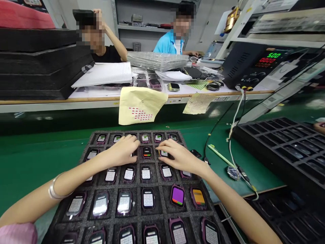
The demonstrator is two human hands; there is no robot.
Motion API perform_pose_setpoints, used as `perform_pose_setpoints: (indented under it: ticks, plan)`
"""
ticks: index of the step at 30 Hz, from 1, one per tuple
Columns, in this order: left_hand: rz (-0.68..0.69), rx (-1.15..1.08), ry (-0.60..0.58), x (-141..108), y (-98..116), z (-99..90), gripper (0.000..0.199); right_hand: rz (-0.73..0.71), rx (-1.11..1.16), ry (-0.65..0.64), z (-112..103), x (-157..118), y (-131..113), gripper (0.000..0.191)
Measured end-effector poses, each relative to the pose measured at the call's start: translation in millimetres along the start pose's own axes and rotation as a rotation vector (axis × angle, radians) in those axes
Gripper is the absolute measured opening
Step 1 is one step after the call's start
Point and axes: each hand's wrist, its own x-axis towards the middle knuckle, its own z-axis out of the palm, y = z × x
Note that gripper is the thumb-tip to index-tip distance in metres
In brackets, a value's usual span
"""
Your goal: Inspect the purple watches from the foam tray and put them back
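A dark foam tray (pixel 162 184) divided into square pockets holds several watch faces with lit screens. My left hand (pixel 124 149) is over the second row, fingers curled around a watch that they mostly hide. To its right, my right hand (pixel 172 154) has its thumb and fingers bent at another watch (pixel 164 153) in the same row. Between the hands lies a watch with a dark screen and a red-green strip (pixel 146 152). Lower right, one watch shows a purple screen (pixel 177 196) and another an orange one (pixel 198 197).
A second black tray (pixel 291 145) stands at the right, beside cables (pixel 232 135) and a green pen-like stick (pixel 220 156). Black foam trays (pixel 38 64) are stacked back left. A power supply (pixel 254 64) sits on the shelf. Two people are behind it.
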Motion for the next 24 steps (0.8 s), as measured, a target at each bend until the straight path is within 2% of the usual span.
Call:
perform_pose_setpoints:
  ticks: [3,8,13,17,19,22,24]
  plan:
    - [-0.070,0.038,-0.022,-13.5,-11.6,2.6,0.023,-0.024,-0.083,-0.089,13.1,30.0,-8.3,0.031]
    - [-0.182,0.052,0.019,-11.7,-4.0,14.8,0.026,0.048,-0.087,-0.075,26.7,60.5,-14.4,0.033]
    - [-0.195,-0.103,0.093,-9.9,-10.3,20.8,0.029,0.134,0.045,0.006,31.5,58.0,-14.6,0.035]
    - [-0.155,-0.322,0.185,-17.3,-27.4,24.5,0.034,0.136,0.256,0.083,19.4,50.7,-12.4,0.038]
    - [-0.147,-0.519,0.250,-20.9,-30.6,21.8,0.035,0.158,0.505,0.156,9.3,50.2,-15.0,0.040]
    - [-0.159,-1.128,0.378,-24.7,-24.6,8.9,0.036,0.225,1.042,0.330,-3.6,52.8,-25.7,0.044]
    - [-0.189,-1.523,0.424,-26.5,-16.1,-1.6,0.035,0.266,1.232,0.400,-6.7,54.3,-35.4,0.047]
